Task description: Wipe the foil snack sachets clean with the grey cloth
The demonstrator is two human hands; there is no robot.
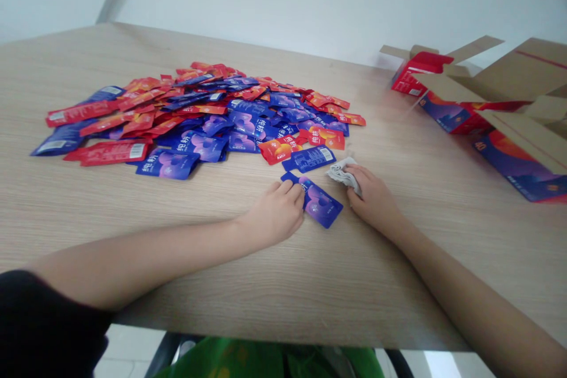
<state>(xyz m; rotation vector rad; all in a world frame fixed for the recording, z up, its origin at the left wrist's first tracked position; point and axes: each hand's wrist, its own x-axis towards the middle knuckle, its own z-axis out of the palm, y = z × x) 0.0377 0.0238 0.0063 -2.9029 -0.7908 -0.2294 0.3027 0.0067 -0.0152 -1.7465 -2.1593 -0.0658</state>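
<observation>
My left hand (280,212) is closed on the left end of a blue pouch (322,204) with a purple fruit print, low over the table's front part. A folded white cloth (343,174), perhaps a tissue, is held in my right hand (374,196), just right of that pouch. Another blue pouch (310,159), showing a white label, lies just beyond both hands. Behind it, an orange-red pouch (280,149) rests at the near edge of a large heap of red and blue pouches (212,106). My fingertips are partly hidden on both hands.
On the right stand open cardboard boxes: a small red box (416,74), a blue and red box (452,115) behind, and a larger printed box (518,171) nearer me, flaps up. The wooden table (248,295) meets a white wall (287,0) at the back.
</observation>
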